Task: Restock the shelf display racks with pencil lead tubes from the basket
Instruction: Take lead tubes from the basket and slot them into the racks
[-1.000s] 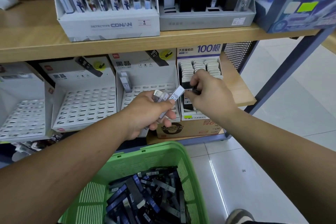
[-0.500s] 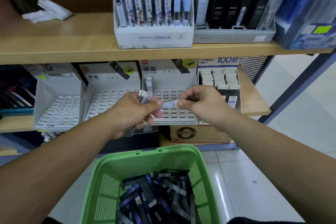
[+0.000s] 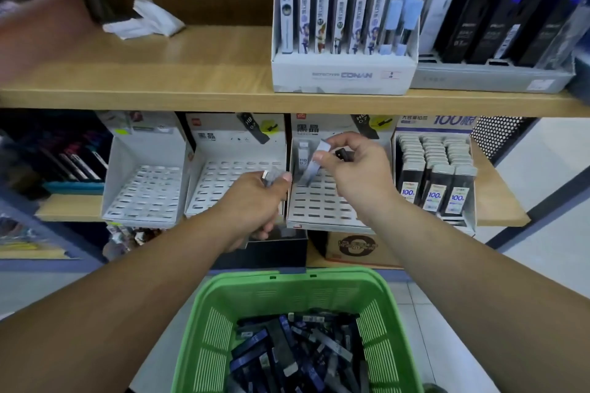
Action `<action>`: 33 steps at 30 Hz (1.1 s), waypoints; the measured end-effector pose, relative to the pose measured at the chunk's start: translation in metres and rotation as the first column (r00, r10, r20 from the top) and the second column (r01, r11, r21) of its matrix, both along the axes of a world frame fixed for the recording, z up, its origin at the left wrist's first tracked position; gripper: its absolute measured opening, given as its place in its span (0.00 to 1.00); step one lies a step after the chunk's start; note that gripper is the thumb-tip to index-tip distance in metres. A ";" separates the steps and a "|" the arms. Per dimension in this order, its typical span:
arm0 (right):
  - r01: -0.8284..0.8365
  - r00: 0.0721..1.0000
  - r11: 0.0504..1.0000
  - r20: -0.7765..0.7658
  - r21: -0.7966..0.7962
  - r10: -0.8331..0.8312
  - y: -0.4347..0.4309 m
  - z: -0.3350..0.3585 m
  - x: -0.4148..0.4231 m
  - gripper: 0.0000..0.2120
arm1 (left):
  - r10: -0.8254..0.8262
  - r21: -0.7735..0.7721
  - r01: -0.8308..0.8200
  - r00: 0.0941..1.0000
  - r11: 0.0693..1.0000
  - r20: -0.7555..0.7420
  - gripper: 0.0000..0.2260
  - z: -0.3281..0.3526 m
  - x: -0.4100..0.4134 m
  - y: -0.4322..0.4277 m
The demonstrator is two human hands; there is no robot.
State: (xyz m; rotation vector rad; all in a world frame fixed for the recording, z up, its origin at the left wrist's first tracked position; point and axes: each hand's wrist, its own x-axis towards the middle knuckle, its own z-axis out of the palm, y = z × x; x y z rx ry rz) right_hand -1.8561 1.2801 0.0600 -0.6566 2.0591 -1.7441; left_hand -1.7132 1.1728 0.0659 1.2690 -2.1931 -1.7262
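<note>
Pinching one pencil lead tube [image 3: 314, 166] in the right hand [image 3: 354, 175], grip of thumb and forefinger clamped on its upper end; tilted, lower end just above the slotted rack [image 3: 319, 207] on the lower shelf [image 3: 498, 201]. Something dark behind those fingers, too blurred to tell. Clutching a bundle of tubes [image 3: 271, 176] in the left hand [image 3: 255, 204], grip curled tight around them, before the neighbouring rack [image 3: 236, 191]. Upright at the slotted rack's back left: a single tube [image 3: 302, 158]. Heaped in the green basket [image 3: 287, 284] below: loose tubes [image 3: 297, 351].
</note>
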 end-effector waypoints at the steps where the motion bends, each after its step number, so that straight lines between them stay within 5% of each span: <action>1: -0.003 0.999 1.000 -0.042 0.011 0.004 -0.005 -0.005 -0.004 0.06 | 0.014 0.022 -0.014 1.000 1.000 0.025 0.20 -0.002 -0.001 -0.003; 7: -0.025 0.998 0.999 -0.060 0.027 0.026 -0.028 -0.031 -0.018 0.09 | -0.005 0.428 0.028 0.999 0.903 -0.053 0.04 -0.007 -0.008 -0.013; 18: -0.115 0.988 0.988 -0.096 0.100 0.124 -0.041 -0.042 -0.020 0.07 | -0.064 0.395 0.081 0.996 0.915 -0.055 0.14 -0.010 0.011 -0.023; 26: 0.068 0.974 0.969 -0.224 0.237 -0.014 -0.046 -0.049 -0.022 0.14 | -0.023 0.395 0.078 0.989 0.915 -0.143 0.16 -0.009 0.013 -0.029; 29: 0.066 0.989 0.989 -0.136 0.130 -0.048 -0.043 -0.029 -0.017 0.09 | -0.002 0.379 0.065 0.987 0.923 -0.163 0.17 -0.007 0.013 -0.030; 33: -0.168 0.970 0.979 0.197 0.113 0.144 -0.024 0.001 -0.004 0.02 | -0.051 0.285 0.089 0.989 0.954 -0.138 0.12 -0.003 0.009 -0.029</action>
